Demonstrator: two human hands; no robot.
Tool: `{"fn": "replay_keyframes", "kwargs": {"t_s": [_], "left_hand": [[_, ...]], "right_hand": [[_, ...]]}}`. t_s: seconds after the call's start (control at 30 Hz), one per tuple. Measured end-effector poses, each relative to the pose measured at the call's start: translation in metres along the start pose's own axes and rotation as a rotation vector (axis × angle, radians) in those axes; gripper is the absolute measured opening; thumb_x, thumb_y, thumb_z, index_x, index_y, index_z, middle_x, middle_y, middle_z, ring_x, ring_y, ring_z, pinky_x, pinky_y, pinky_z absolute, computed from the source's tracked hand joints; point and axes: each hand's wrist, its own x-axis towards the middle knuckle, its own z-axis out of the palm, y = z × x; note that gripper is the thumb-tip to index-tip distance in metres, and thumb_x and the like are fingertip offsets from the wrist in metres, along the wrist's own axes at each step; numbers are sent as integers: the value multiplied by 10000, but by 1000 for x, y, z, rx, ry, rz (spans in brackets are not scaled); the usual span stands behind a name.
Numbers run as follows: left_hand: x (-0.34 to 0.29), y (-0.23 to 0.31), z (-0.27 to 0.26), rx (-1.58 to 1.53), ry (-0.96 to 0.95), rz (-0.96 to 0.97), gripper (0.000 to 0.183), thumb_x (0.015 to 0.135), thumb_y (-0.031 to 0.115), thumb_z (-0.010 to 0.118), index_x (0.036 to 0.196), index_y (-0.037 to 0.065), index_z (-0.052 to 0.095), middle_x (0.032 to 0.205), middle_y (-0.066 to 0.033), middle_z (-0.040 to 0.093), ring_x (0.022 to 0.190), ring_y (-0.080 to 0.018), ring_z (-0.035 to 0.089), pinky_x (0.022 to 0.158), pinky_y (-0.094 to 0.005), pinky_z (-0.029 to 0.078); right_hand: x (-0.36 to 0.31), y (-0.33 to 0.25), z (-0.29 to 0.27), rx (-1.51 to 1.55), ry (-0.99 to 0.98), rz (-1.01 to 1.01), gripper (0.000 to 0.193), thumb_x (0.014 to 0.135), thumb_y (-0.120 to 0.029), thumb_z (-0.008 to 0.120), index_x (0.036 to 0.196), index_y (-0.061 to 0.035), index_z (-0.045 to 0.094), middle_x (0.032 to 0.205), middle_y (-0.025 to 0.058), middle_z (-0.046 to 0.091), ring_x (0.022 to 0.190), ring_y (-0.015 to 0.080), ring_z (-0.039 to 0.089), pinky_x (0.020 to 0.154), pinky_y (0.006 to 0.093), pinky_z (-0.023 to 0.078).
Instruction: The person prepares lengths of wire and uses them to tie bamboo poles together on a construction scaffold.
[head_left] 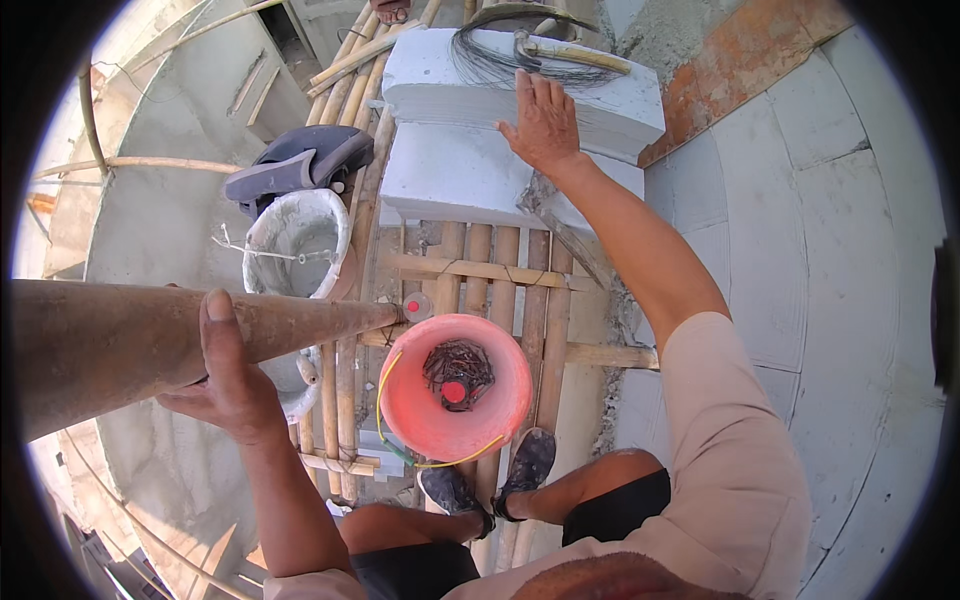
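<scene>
Brown pole [110, 345], white blocks [455, 172], pinkish-red bucket [502, 405]

Two hands are showing: one left hand [232, 392] at the left of the frame, one right hand [548, 125] at the upper centre. One thick pole [170, 335] is crossing the left side. Two white blocks [455, 172] are lying stacked at the upper centre, where one hammer [580, 56] and one bundle of thin wire [480, 62] are resting. One pink-red bucket [500, 420] is standing at the centre, holding one red cap [455, 391] and thin metal pieces [440, 362] too tangled to count; a second red cap is showing just to its upper left. Two dark shoes [532, 460] are standing at the lower centre.
</scene>
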Motion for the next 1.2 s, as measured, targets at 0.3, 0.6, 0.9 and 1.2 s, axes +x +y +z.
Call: {"fn": "replay_keyframes", "kwargs": {"t_s": [0.3, 0.6, 0.9, 1.2], "left_hand": [[5, -9, -5, -114, 14, 76, 429, 782, 193, 832, 1039, -94, 645, 987, -153, 671, 871, -226, 654, 865, -354, 514], [3, -11, 1, -163, -13, 85, 563, 781, 164, 845, 1185, -105, 560, 1076, -164, 642, 940, -221, 641, 893, -358, 513], [2, -12, -3, -166, -39, 74, 444, 810, 49, 808, 1146, -86, 550, 1031, -163, 652, 893, -215, 651, 856, -336, 525], [3, -4, -1, -218, -64, 130, 518, 796, 95, 846, 1173, -85, 539, 1060, -164, 639, 931, -221, 644, 878, -347, 516]], "right_hand": [[126, -43, 45, -20, -295, 255, 1159, 828, -583, 783, 1607, 3, 156, 1598, 215, 336, 1441, 366, 351, 1155, 510, 291], [134, -11, 63, -83, -97, 320, 487, 954, -318, 654, 1342, -27, 606, 1413, 209, 530, 1330, 371, 474, 1077, 542, 351], [150, 88, -30, 167, 660, 489, 213, 1023, -215, 537, 1119, -28, 507, 996, 233, 717, 957, 445, 696, 807, 575, 516], [74, 173, -144, 368, 1098, 444, 269, 1029, -191, 548, 1135, 55, 527, 994, 271, 680, 880, 419, 688, 802, 461, 537]]}}
